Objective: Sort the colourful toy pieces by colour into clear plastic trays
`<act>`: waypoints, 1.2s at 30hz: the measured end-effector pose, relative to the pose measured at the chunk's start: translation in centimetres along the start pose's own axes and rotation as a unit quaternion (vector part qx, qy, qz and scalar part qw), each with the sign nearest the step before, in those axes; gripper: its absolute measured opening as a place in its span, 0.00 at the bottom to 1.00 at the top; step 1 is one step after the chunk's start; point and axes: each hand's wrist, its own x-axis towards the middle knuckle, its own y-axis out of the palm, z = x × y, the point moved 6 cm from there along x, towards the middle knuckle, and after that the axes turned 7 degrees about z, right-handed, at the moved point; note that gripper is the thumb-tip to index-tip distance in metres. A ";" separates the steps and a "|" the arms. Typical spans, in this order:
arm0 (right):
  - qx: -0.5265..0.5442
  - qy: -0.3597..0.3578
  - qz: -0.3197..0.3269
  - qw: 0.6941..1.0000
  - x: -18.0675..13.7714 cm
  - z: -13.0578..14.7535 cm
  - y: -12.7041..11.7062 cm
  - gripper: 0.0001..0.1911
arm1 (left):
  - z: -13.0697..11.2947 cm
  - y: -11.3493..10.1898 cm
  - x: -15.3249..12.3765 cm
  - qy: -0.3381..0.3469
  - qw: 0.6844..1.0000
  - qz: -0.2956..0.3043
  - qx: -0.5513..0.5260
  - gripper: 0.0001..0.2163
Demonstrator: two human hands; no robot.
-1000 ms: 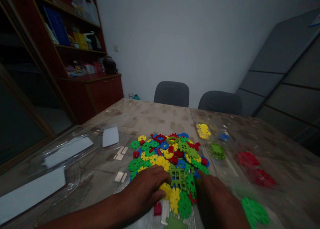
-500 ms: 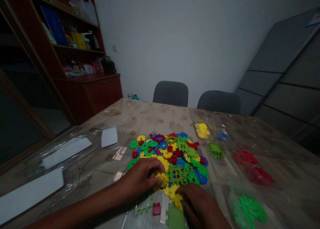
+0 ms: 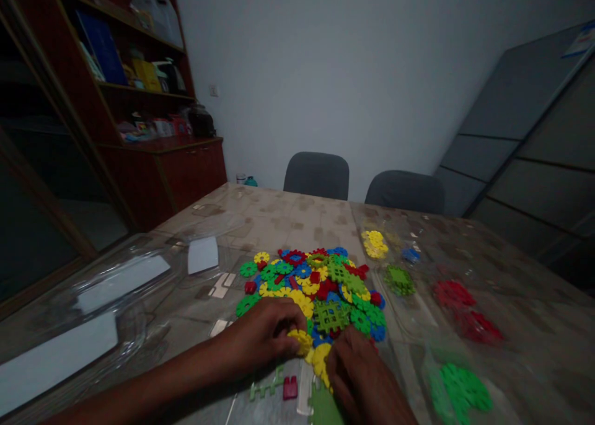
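Two chairs (image 3: 317,175) face the toy pile (image 3: 325,282); clear trays (image 3: 134,326) lie left.

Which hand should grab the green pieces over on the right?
Right, probably. The right hand sits nearer those green pieces; the left hand is farther away, fingers on a yellow piece.

Head view: worn on the head, facing forward and down over the table (image 3: 297,220)
Nearness: close above left hand (image 3: 264,338) and right hand (image 3: 360,375)
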 end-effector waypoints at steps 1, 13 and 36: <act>0.007 -0.006 0.000 1.000 0.0 0.0 0.1 0.12 | -0.1 -0.1 0.0 0.002 1.000 -0.001 0.001 0.01; 0.079 -0.009 -0.012 0.997 0.9 0.6 -0.8 0.07 | -0.7 -0.1 -0.4 0.036 0.999 0.029 -0.011 0.06; 0.142 -0.013 -0.053 0.988 0.3 0.4 -0.9 0.10 | -0.3 0.8 -0.3 0.008 0.995 -0.009 -0.098 0.10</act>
